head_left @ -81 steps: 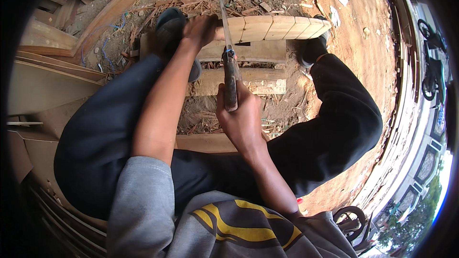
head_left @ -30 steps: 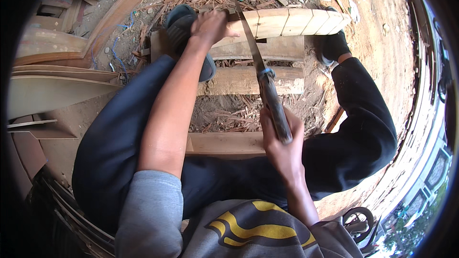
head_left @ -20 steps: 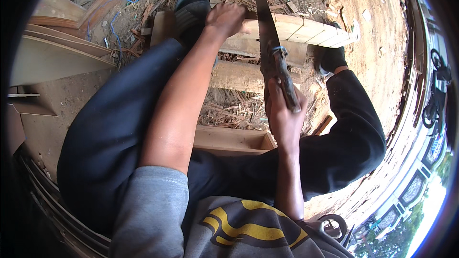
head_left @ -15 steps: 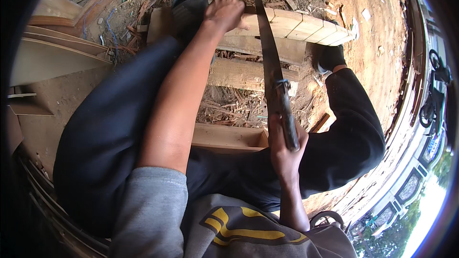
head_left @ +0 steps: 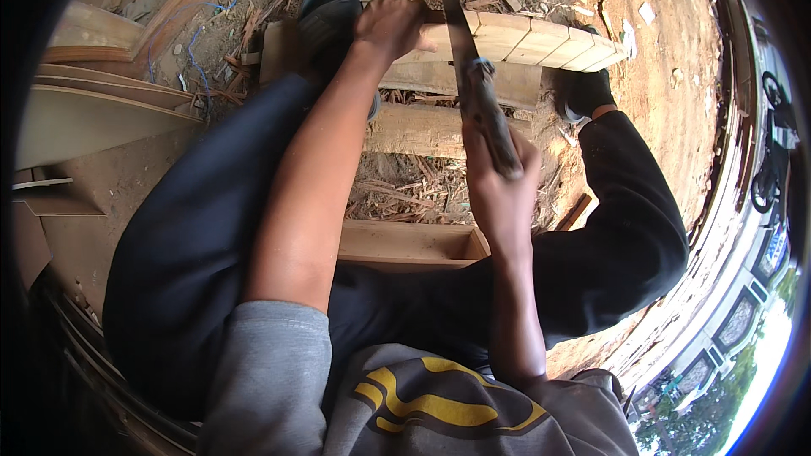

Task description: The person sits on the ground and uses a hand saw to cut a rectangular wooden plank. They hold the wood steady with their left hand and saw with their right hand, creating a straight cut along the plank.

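A pale wooden board point(head_left: 498, 36) lies crosswise on other timber in front of me, with several dark lines or cuts across its right part. My left hand point(head_left: 390, 29) is closed on the board, pressing it down beside my left foot point(head_left: 328, 21). My right hand point(head_left: 500, 194) is wrapped round the handle of a handsaw point(head_left: 456, 29). The dark blade crosses the board just right of my left hand, pointing away from me. Where its teeth meet the wood cannot be made out.
More planks point(head_left: 414, 129) lie under and nearer than the board, among wood splinters. My right foot point(head_left: 583, 93) is by the board's right end. A wooden frame point(head_left: 405, 241) sits near my legs. Thin panels point(head_left: 101, 127) and a blue string point(head_left: 198, 55) are at left.
My right hand has pushed the saw away from me, so its handle is now much closer to the board. My left hand stays on the board.
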The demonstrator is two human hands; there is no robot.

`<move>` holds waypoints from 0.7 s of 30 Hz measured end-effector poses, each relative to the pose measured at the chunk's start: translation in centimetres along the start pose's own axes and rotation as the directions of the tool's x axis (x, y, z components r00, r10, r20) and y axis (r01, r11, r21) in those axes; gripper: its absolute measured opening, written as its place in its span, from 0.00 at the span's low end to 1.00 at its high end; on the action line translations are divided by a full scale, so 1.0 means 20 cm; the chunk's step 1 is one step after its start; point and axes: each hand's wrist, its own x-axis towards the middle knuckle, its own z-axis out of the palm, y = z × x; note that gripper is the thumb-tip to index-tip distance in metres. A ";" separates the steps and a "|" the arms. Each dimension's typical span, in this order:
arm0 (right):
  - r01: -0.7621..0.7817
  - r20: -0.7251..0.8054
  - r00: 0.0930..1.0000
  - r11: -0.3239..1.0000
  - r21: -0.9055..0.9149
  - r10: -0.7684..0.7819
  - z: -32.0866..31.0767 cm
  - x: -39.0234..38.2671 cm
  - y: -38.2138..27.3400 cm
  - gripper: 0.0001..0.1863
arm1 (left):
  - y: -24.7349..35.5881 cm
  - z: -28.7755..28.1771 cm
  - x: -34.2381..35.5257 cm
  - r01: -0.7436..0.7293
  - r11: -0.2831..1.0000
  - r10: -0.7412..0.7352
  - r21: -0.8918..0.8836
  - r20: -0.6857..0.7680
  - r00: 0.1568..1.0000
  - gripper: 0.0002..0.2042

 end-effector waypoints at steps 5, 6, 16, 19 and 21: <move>0.020 0.009 1.000 0.996 0.087 -0.021 0.02 -0.09 0.17 0.11 | -0.05 0.02 0.03 0.031 0.999 -0.032 0.014 0.113 0.993 0.30; 0.092 -0.016 0.996 0.994 0.052 -0.091 -0.02 -0.20 0.23 0.10 | -0.01 0.00 0.04 0.019 0.999 -0.025 0.047 0.125 0.992 0.31; -0.041 0.059 0.998 0.988 0.146 0.032 -0.02 0.04 0.08 0.10 | -0.03 0.02 0.02 0.052 0.999 -0.052 0.006 0.133 0.990 0.30; 0.033 0.000 0.999 0.998 0.060 -0.033 -0.13 -0.27 0.20 0.08 | -0.02 0.02 0.01 -0.015 0.997 0.009 0.071 0.072 0.997 0.30; -0.020 0.051 0.999 1.000 0.020 0.019 -0.19 -0.29 0.16 0.07 | -0.04 -0.01 0.01 0.024 0.997 -0.030 0.070 0.085 0.996 0.30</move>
